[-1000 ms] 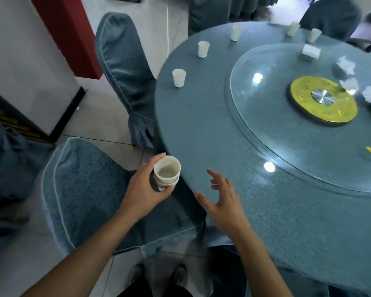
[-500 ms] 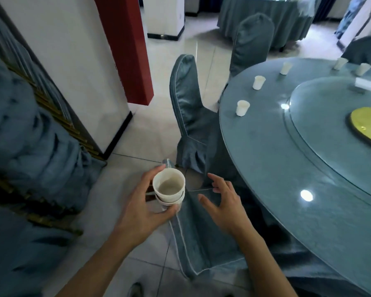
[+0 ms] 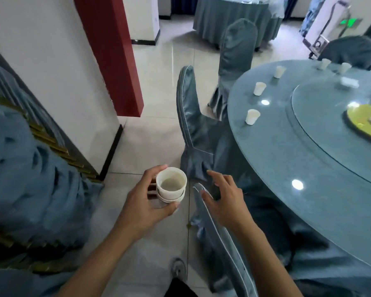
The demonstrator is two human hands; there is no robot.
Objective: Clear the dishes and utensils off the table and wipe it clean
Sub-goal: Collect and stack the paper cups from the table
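Observation:
My left hand [image 3: 146, 204] grips a short stack of white cups [image 3: 171, 185] above the tiled floor, left of the round table [image 3: 287, 159]. My right hand [image 3: 225, 196] hovers with fingers spread over the top of a covered chair [image 3: 221, 239], holding nothing. Several more white cups stand along the table's left rim; the nearest cup [image 3: 252, 116] and a second cup [image 3: 259, 88] are well beyond both hands. A glass turntable [image 3: 321, 125] with a yellow centre disc [image 3: 364, 123] fills the table's middle.
Two more covered chairs [image 3: 195, 125] [image 3: 236, 61] stand against the table's left side. A white wall with a red pillar [image 3: 114, 56] is on the left, and stacked blue-covered chairs [image 3: 26, 168] crowd the lower left. Another draped table [image 3: 229, 16] is far back.
The view has swung left and away from the table. Both hands now hang over the floor and a chair instead of the table edge. The cup stack stays in my left hand.

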